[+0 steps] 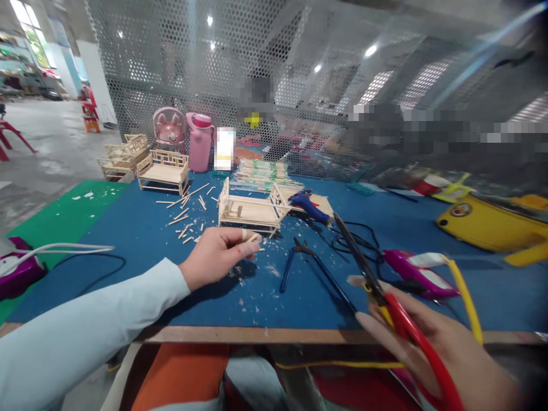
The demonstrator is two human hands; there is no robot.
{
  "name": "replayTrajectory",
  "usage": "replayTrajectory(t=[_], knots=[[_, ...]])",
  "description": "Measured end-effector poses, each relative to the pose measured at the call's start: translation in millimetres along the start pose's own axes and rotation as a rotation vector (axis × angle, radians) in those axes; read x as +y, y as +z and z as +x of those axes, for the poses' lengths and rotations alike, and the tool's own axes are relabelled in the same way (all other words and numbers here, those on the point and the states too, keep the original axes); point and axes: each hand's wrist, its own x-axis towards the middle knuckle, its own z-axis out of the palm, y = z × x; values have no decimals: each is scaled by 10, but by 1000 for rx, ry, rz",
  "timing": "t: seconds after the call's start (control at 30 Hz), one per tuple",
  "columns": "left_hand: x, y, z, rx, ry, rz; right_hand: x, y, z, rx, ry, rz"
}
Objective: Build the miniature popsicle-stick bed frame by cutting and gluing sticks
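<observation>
My left hand (216, 255) is closed in a pinch on a short wooden stick (254, 237), with a pale wrap around one finger. Just behind it stands a miniature wooden bed frame (252, 210) with railed ends. In my right hand (454, 348) is a pair of scissors (362, 260) with red handles, its dark blades pointing up and to the left, apparently together. Blue-handled pliers (287, 268) lie between my hands. A blue glue gun (309, 205) rests behind them, to the right of the bed frame. Cut stick pieces (184, 216) are scattered left of the frame.
More miniature wooden furniture (165, 171) stands at the back left, near a pink bottle (201, 142) and a lit phone (225, 149). Bundled sticks (261, 171) lie by the mesh screen (171, 68). On the right are a purple power strip (422, 274) and a yellow pouch (488, 225).
</observation>
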Motion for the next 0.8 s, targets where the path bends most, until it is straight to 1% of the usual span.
replayTrajectory(t=[0.07, 0.1, 0.17, 0.23, 0.33, 0.47, 0.63, 0.8], knots=[[20, -7, -12, 28, 18, 37, -148, 167, 25, -149, -165, -24], [28, -11, -18, 33, 31, 53, -219, 255, 54, -178, -254, -45], [42, -19, -26, 20, 59, 72, -350, 420, 129, -174, -383, -87], [54, -23, -30, -4, 85, 80, -456, 547, 204, -150, -456, -131], [78, -19, -26, -25, 94, 51, -548, 648, 280, -126, -520, -208], [100, -12, -23, -39, 111, 3, -586, 671, 316, -98, -580, -256], [98, -22, -40, -42, 136, 34, -620, 675, 326, -93, -622, -243], [87, -27, -41, -46, 182, 73, -642, 683, 334, -110, -624, -184]])
